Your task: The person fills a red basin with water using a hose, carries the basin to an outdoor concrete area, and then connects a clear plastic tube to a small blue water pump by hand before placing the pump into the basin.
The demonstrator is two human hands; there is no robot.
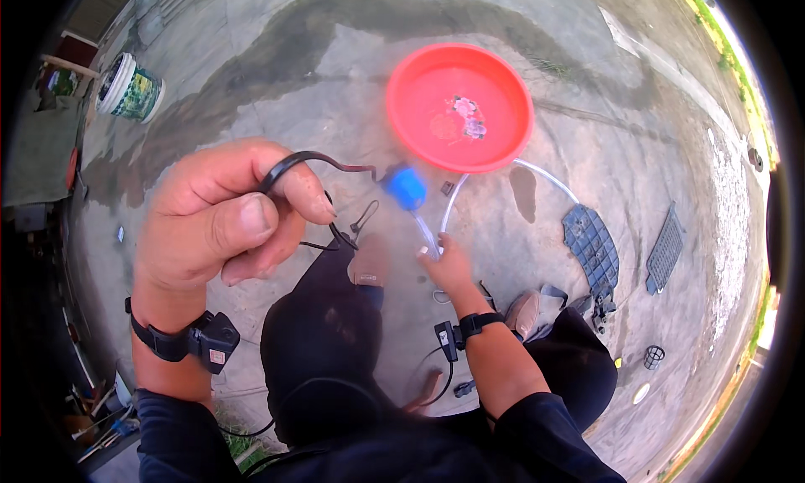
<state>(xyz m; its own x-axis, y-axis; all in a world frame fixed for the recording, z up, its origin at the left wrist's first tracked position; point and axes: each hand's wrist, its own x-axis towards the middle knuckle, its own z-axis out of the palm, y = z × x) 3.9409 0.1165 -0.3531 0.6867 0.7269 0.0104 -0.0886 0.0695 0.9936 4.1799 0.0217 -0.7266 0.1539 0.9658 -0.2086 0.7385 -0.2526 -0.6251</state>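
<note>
My left hand (pixel 222 219) is raised close to view, its fingers closed around a looped black cable (pixel 314 156). From that loop a thin dark lead runs right to a small blue part (pixel 407 187), blurred, which hangs in front of the red basin. A clear tube (pixel 426 230) comes down from the blue part to my right hand (pixel 449 265), whose fingers are pinched on it. Another stretch of clear hose (pixel 454 199) passes between that hand and the basin's near edge. I wear a strap with a small black box on each wrist.
The red plastic basin (pixel 411 85) sits ahead on the concrete floor (pixel 335 80). From its rim a hose (pixel 549 179) curves to a black grid panel (pixel 591 246); another panel (pixel 665 250) lies beyond. A bucket (pixel 134 90) stands far left. A small black basket (pixel 654 357) is at right.
</note>
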